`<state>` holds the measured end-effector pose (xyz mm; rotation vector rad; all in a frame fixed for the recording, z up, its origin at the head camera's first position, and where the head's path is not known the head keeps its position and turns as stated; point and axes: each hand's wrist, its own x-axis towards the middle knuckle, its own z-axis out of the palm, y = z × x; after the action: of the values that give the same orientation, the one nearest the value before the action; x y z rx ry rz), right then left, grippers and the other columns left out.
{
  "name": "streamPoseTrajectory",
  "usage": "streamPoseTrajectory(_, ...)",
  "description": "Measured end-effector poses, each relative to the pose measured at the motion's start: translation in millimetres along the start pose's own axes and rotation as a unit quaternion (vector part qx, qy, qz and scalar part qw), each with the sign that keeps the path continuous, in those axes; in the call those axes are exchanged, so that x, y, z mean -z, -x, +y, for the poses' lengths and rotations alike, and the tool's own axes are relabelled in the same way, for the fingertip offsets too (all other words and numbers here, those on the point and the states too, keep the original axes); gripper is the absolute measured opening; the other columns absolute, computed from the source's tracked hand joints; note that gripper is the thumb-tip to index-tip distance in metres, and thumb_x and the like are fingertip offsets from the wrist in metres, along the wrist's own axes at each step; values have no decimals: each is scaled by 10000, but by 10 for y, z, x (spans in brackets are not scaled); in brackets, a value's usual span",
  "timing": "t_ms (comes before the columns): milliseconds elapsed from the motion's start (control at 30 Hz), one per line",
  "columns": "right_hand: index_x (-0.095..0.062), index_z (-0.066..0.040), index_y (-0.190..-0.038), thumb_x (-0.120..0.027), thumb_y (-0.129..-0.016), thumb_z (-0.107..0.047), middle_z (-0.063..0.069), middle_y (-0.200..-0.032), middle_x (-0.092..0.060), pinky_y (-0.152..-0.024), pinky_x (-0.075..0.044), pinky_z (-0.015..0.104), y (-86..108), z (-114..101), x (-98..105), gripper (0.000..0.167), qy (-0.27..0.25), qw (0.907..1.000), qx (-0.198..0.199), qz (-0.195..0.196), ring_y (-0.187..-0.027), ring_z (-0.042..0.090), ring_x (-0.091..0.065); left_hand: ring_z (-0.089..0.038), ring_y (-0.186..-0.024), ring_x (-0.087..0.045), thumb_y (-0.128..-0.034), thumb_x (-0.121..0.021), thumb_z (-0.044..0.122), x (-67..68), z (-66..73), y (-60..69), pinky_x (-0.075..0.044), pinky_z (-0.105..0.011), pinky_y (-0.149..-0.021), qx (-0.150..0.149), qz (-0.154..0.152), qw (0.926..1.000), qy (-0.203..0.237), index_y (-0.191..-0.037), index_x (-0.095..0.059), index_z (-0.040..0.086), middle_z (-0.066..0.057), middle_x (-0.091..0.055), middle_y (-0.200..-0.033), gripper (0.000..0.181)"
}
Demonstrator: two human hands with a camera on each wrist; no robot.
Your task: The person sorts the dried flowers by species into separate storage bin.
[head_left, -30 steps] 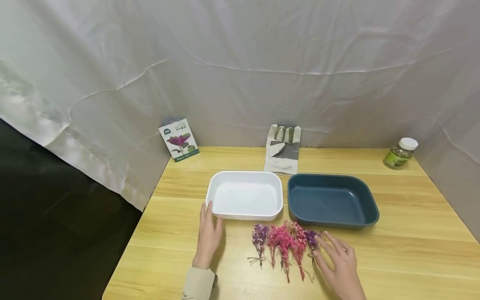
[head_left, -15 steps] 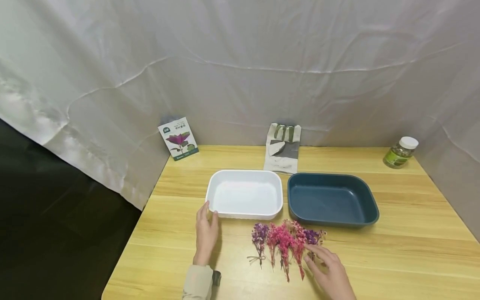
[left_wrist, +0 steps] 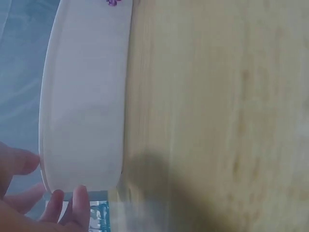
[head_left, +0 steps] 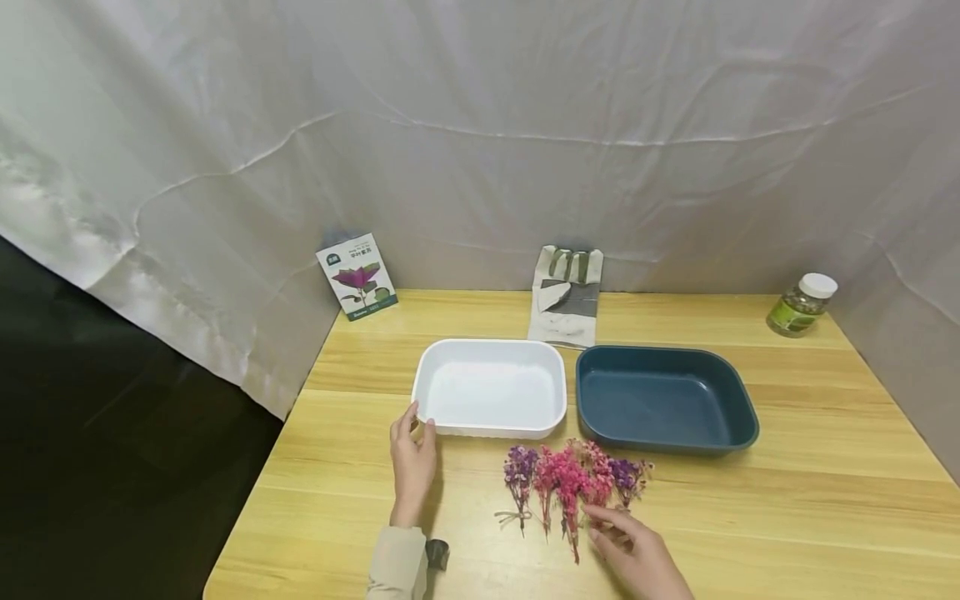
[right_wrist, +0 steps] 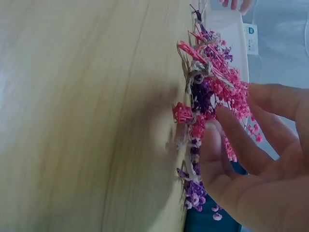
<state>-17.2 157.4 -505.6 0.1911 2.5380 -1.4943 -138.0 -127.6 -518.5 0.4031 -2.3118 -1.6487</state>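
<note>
Chinese-lettered card (head_left: 357, 277) overlooks white tray (head_left: 489, 432), left hand (head_left: 412, 467) relaxed there, right hand (head_left: 636, 557) at flowers (head_left: 567, 478), grip unclear

Bright head view, dim, bluish wrist views (slightly hazy), soft shadows on tabletop (right_wrist: 63, 106)

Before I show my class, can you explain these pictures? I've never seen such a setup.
No machine: a person's bare left hand and right hand. The wide picture comes from a camera on the head; the close ones, from one on each wrist. On the table are pink and purple flowers, with a white tray and blue tray behind; farther back, a card, glove and jar. The left hand touches the white tray; the right hand is at the pink flowers, though its grip is unclear.
</note>
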Motion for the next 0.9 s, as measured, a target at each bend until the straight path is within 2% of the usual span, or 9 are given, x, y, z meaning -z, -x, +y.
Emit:
streamPoseTrajectory(167, -642, -97, -1265, -664, -896, -192, 135, -1170, -687, -752, -526, 150, -35, 27, 8, 381, -161, 9967, 152, -779, -857, 10, -604, -330, -1108, -540, -966, -541, 45, -21, -15, 2, -527, -370, -937, 212, 272, 9992, 212, -1374, -500, -22, -199, -515, -1129, 416)
streamPoseTrajectory(267, -633, -86, -1274, -655, -906, -200, 165, -1235, -662, -786, -529, 149, -56, 44, 0, 387, -175, 9940, 342, -1022, -923, 32, -629, -274, -1043, -556, -970, -535, 60, -27, -34, 6, -496, -244, -878, 331, 316, 9978, 484, -1378, -505, -6, -163, -527, -1084, 414)
streamPoseTrajectory(300, -632, -85, -1277, -654, -907, -201, 174, -1248, -655, -789, -532, 149, -61, 45, -5, 388, -191, 9933, 380, -1075, -927, 36, -633, -249, -1014, -556, -973, -531, 74, -27, -40, 10, -487, -209, -843, 283, 317, 9974, 575, -1377, -504, -9, -149, -528, -1067, 414)
streamPoseTrajectory(400, -636, -76, -1269, -651, -911, -199, 200, -1246, -646, -765, -535, 154, -73, 39, -23, 379, -148, 9920, 497, -1149, -889, 33, -630, -149, -888, -544, -973, -536, 111, -19, -60, 32, -454, -136, -710, 50, 315, 9949, 953, -1366, -502, -26, -91, -534, -982, 417)
streamPoseTrajectory(500, -637, -62, -1262, -650, -916, -208, 220, -1242, -641, -741, -540, 159, -85, 20, -43, 377, -182, 9907, 508, -1253, -847, 26, -629, -68, -784, -510, -980, -532, 142, -8, -76, 38, -434, -118, -627, -84, 218, 9914, 1287, -1373, -479, -37, -33, -524, -929, 435)
streamPoseTrajectory(600, -649, -44, -1236, -652, -915, -199, 221, -1209, -654, -725, -541, 165, -96, 11, -64, 356, -215, 9898, 548, -1296, -828, 42, -635, -49, -756, -518, -983, -525, 118, -3, -94, 14, -464, -106, -631, 147, 108, 9893, 1445, -1407, -453, -14, -16, -520, -934, 449)
streamPoseTrajectory(633, -654, -38, -1222, -653, -915, -195, 219, -1194, -660, -721, -540, 166, -97, 10, -71, 345, -215, 9896, 570, -1303, -823, 45, -635, -50, -769, -524, -987, -519, 113, -4, -102, 3, -479, -105, -652, 315, 49, 9895, 1409, -1427, -439, 7, -15, -517, -949, 460)
streamPoseTrajectory(733, -668, -27, -1183, -656, -912, -177, 195, -1127, -685, -712, -532, 168, -101, 12, -87, 310, -204, 9896, 668, -1260, -806, 41, -624, -64, -782, -541, -993, -507, 80, -5, -126, -26, -508, -109, -682, 553, -43, 9888, 1385, -1459, -400, 17, -23, -514, -969, 483)
streamPoseTrajectory(900, -664, -22, -1167, -659, -909, -145, 139, -1033, -704, -709, -536, 176, -101, 11, -93, 286, -230, 9901, 719, -1185, -801, 49, -628, -71, -790, -559, -994, -517, 73, 6, -138, -32, -538, -129, -707, 610, -119, 9863, 1526, -1487, -346, 11, -18, -509, -983, 525)
